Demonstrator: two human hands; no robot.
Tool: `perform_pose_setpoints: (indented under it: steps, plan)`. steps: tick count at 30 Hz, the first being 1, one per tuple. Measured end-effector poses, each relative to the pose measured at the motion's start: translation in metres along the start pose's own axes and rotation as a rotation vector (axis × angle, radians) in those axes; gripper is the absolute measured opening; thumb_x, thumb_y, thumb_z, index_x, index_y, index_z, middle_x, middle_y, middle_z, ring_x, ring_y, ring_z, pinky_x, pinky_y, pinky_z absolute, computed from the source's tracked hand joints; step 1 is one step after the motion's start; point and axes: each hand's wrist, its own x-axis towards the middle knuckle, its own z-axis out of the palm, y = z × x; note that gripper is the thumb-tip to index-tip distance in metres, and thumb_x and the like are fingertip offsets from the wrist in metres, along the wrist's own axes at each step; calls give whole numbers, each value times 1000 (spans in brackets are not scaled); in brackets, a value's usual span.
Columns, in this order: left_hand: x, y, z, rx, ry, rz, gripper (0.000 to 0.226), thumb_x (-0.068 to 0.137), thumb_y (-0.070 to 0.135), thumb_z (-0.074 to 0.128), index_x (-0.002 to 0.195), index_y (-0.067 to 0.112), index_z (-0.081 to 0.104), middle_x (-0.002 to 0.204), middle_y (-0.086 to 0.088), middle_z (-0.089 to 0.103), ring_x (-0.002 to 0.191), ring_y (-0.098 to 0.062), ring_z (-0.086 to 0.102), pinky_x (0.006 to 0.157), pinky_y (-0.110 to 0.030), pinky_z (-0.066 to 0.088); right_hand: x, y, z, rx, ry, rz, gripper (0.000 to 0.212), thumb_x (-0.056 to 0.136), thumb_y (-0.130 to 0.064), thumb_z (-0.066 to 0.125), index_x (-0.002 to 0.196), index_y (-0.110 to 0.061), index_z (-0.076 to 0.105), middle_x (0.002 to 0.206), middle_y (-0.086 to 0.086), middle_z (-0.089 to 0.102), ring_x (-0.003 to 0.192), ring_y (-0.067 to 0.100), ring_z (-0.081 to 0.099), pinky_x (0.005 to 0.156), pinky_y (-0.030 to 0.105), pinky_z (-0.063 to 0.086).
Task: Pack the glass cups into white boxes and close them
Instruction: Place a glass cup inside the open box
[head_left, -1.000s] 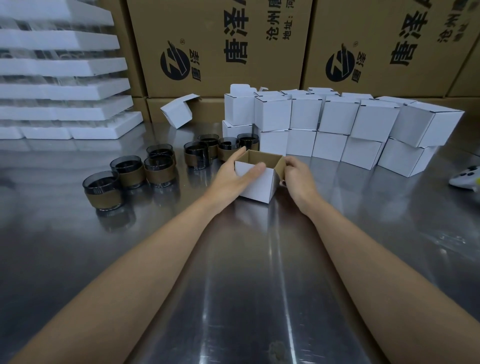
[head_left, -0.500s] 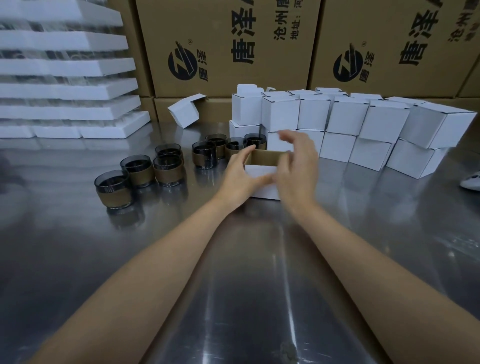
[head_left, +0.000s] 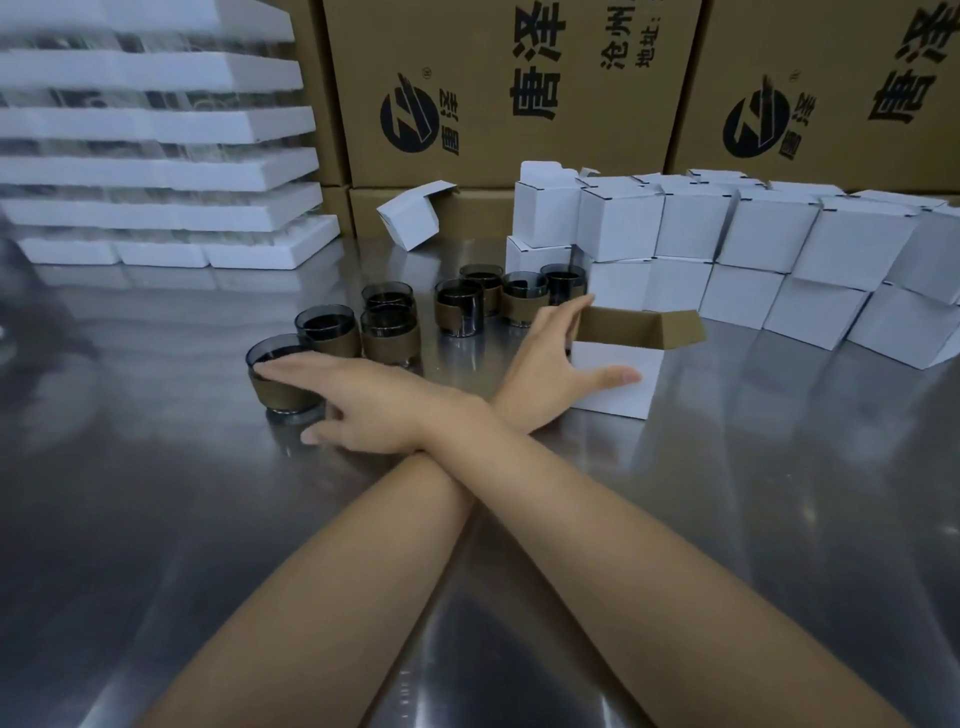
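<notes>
Steel tabletop (head_left: 727, 467) fills the near view, backed by printed brown cartons (head_left: 493, 104). White foam trays (head_left: 156, 171) are stacked at ten o'clock, and a two-tier wall of closed white boxes (head_left: 763, 228) runs from twelve round to two o'clock. One loose box (head_left: 408, 221) lies tipped with its flap open at eleven o'clock.

The forearms cross at the wrists, the right over the left. The right hand (head_left: 374, 405) reaches to nine o'clock, where the nearest glass cup (head_left: 283, 395), dark glass with a tan sleeve, stands upright. Its fingers (head_left: 291, 366) lie straight across the cup's near rim, touching it. The thumb (head_left: 317, 435) is spread low at the cup's five o'clock side. Whether it touches cannot be told.

The left hand (head_left: 545, 374) is at the open box (head_left: 623, 400) at one o'clock, top flaps (head_left: 639, 327) raised and brown inside. The forefinger (head_left: 571, 312) runs up the box's left corner, and the straight thumb (head_left: 613, 375) presses flat on its front face. The hand is spread wide, bracing rather than curling.

Seven more cups (head_left: 457, 312) stand clustered between the two hands, toward twelve o'clock.
</notes>
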Motion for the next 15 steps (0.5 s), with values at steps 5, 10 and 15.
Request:
perform_pose_setpoints:
  steps: [5,10,15]
  plan:
    - [4,1,4,-24,7,-14,90,71,37,85,146,22,37,138,6,36,116,3,35,97,-14,27,-8,18,-8,10,178,82,51,94,-29,61,142,-23,46,135,-4,43,90,4,46,79,32,43]
    - [3,3,5,-5,20,-13,89,71,35,86,146,22,38,140,3,36,118,-1,36,97,-16,27,-16,32,-18,-59,249,232,28,89,-46,63,108,-26,68,114,-6,46,100,14,54,77,34,43]
    - [5,4,4,22,-4,-79,87,73,30,85,146,21,38,144,2,36,125,-6,39,94,-12,28,-28,39,-31,-47,314,253,13,89,-38,67,91,-25,71,94,-13,59,95,12,57,75,33,44]
